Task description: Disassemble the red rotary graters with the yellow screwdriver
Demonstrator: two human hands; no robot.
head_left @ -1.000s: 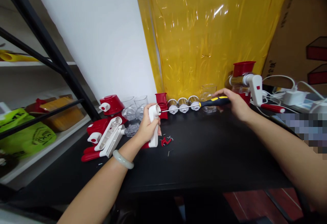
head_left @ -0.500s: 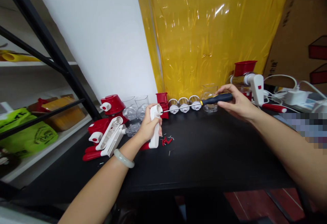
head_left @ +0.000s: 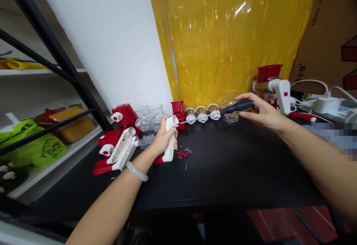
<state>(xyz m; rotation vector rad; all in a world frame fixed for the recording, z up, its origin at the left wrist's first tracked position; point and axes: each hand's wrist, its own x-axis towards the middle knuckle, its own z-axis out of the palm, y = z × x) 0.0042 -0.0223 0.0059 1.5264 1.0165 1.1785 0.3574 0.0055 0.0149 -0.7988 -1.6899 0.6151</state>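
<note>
My left hand [head_left: 163,137] is wrapped round a white crank handle [head_left: 169,146] with a red grip, held upright above the black table. In my right hand [head_left: 259,113] is a screwdriver [head_left: 235,108] with a dark blue and yellow handle, pinched between thumb and fingers. Its long thin shaft points left, and the tip meets the round socket at the top of the crank handle; the exact contact inside is hidden. Small red plastic pieces [head_left: 183,153] and several screws [head_left: 187,166] lie on the table just right of the crank handle.
Red housings [head_left: 125,114], two more white crank handles [head_left: 124,150] and clear plastic parts [head_left: 145,140] are at left. Several grater drums [head_left: 201,114] line the back beside a red hopper [head_left: 178,111]. An assembled grater [head_left: 269,75] and white cables [head_left: 312,83] stand at right.
The screwdriver's handle end has tilted very slightly, its tip staying at the crank handle's socket. The whole view has shifted a little. Both hands keep their holds.
</note>
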